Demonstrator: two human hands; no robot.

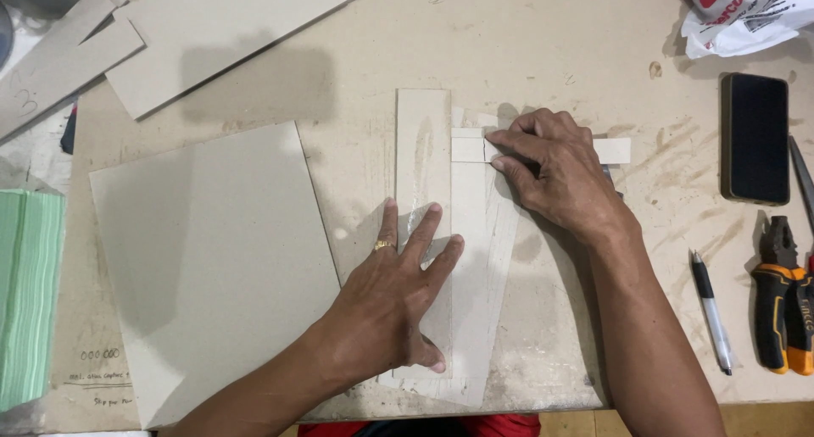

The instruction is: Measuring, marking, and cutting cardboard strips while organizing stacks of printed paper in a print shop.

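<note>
My left hand (392, 301) lies flat with fingers spread on a long upright strip of grey cardboard (422, 149) in the middle of the table; it wears a gold ring. To the right of that strip lies a second, slightly tilted strip (482, 293). My right hand (555, 170) pinches a small horizontal cardboard strip (467, 149) that lies across the top of the second strip, its far end (612, 150) sticking out past the hand.
A large grey cardboard sheet (212, 259) lies at the left, more sheets and strips (220, 30) at the back left, a green paper stack (30, 293) at the left edge. Right side: a black phone (755, 136), a pen (710, 310), orange-handled pliers (778, 297), a crumpled plastic bag (746, 9).
</note>
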